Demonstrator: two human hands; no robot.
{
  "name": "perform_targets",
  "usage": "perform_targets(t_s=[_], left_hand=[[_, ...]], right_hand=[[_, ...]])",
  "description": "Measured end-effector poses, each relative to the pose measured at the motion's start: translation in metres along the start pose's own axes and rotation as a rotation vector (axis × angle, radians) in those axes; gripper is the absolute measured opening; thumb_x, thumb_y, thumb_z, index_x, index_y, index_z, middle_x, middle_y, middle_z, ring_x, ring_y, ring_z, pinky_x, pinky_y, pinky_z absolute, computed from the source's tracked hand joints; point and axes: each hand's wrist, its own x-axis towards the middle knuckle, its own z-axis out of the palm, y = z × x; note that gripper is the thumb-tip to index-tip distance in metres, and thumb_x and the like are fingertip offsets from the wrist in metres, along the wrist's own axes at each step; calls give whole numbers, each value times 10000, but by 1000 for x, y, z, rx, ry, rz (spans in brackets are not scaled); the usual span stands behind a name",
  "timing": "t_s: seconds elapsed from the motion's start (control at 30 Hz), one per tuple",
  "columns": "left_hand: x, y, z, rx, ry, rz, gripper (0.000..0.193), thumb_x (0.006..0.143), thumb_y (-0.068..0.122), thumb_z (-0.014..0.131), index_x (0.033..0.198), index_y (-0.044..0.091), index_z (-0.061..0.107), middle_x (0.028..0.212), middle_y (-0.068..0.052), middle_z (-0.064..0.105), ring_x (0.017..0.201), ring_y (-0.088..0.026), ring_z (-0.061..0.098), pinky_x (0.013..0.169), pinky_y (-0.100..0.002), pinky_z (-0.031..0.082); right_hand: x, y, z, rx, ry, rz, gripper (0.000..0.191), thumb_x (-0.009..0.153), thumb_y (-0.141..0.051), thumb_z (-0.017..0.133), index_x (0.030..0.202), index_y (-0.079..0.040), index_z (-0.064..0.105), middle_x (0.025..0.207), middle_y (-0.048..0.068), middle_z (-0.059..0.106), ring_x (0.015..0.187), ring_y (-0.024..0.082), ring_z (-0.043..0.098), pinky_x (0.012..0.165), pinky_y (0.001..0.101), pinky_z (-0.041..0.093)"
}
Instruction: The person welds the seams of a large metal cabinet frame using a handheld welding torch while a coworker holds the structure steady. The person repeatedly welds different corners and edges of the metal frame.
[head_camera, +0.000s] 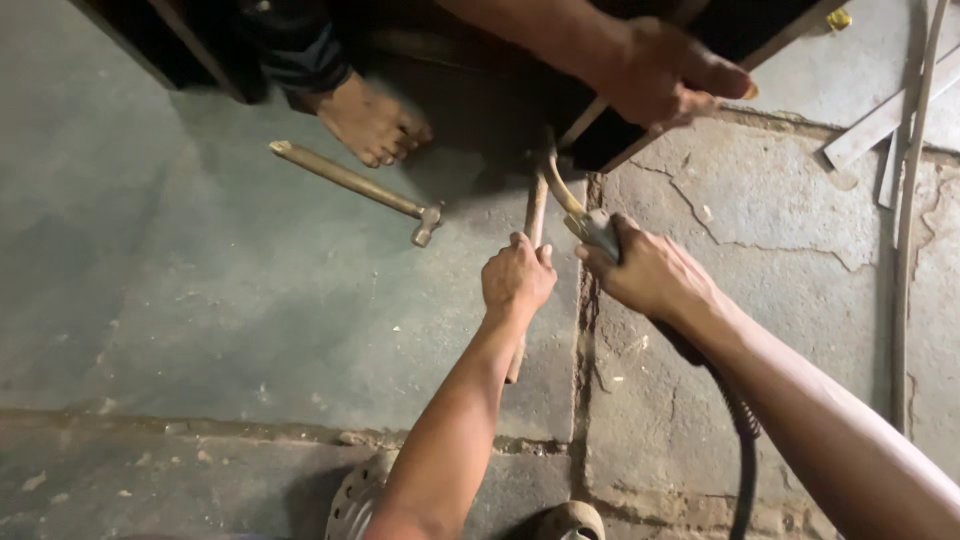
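Observation:
My left hand (517, 277) grips a wooden stick (536, 205) that points up toward a dark metal frame (610, 150). My right hand (648, 272) is closed around the grey handle of a welding holder (598, 230), whose thin rod (560, 188) curves up to the same spot on the frame. A black cable (745, 440) trails from the holder along my right forearm. Another person's hand (660, 72) presses on the frame from above, and that person's bare foot (372, 120) rests on the floor to the left.
A hammer (350, 182) with a wooden handle lies on the concrete floor (200, 280) left of my hands. Cracked slabs lie to the right, with metal strips (885, 115) at the top right. A perforated metal disc (355, 500) sits at the bottom edge.

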Motion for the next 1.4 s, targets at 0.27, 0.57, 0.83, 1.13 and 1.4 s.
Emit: perform_targets(t_s=[0.27,0.57,0.83,1.13,1.4], left_hand=[[9,-5,6,-26,138,110,428,873,262,653,1154,-54,588,904,-206,738,840,-352,744,738,-438,604],[12,-7,4,-159,93,108,216,939,237,599,1023,75,714,950,-196,745,899,-379,731,785,-476,584],[6,1,-7,-304,-45,-2,332,1006,340,538,1041,21,623,824,-164,740,673,-311,750,603,-451,616],[4,-2,0,-277,49,33,374,1005,375,573,975,8,637,803,-203,733,679,-333,735,619,-437,591],[-15,-10,11,-329,42,-31,401,918,431,638,944,31,637,865,-221,736,795,-386,739,746,-486,593]], right_hand=[[19,-53,15,-184,-88,44,760,988,-562,424,1437,50,432,911,254,742,834,348,760,725,442,596],[24,-82,1,-413,-109,68,753,1014,-545,387,1386,105,462,895,213,742,798,295,751,733,409,629],[56,-92,-16,-475,-94,161,565,1048,-425,336,1074,0,707,984,212,763,883,310,771,819,460,629],[91,-67,-6,-266,-125,23,469,933,-344,454,1189,-31,691,1127,239,719,1038,331,691,921,477,523],[63,-83,11,345,-236,-19,567,899,-538,534,1080,-11,642,871,161,696,737,249,683,683,429,562]])
